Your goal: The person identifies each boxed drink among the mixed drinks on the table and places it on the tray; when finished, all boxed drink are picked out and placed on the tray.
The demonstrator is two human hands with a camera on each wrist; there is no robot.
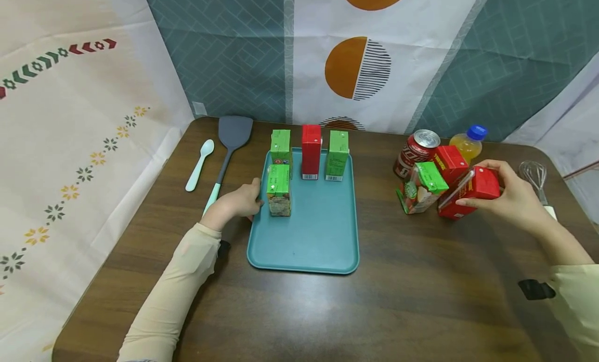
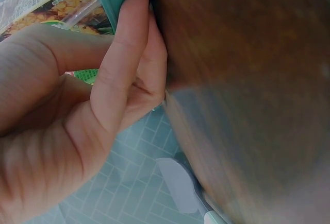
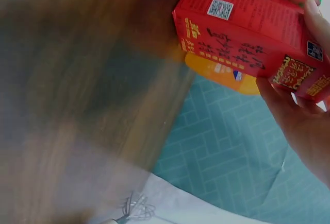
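Four cartons [image 1: 311, 151] (three green, one red) stood on one tray [image 1: 323, 227]; our left hand's [image 1: 237, 199] fingers pinched its edge, our right hand's [image 1: 517, 198] gripped one red box [image 1: 484, 183] beside one green box [image 1: 423, 188].

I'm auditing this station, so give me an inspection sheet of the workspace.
Surface: brown table, with light glare on it.
Job's things: teal tray bearing three green cartons and one red carton; another green carton and two red cartons to its right.
Clutter: spoon, spatula, whisk, can, bottle.
Grippers: left hand touches the tray's left rim; right hand grips one of those two red cartons.
Cables: nothing seen.
Surroundings: fabric hangs behind and at both sides.
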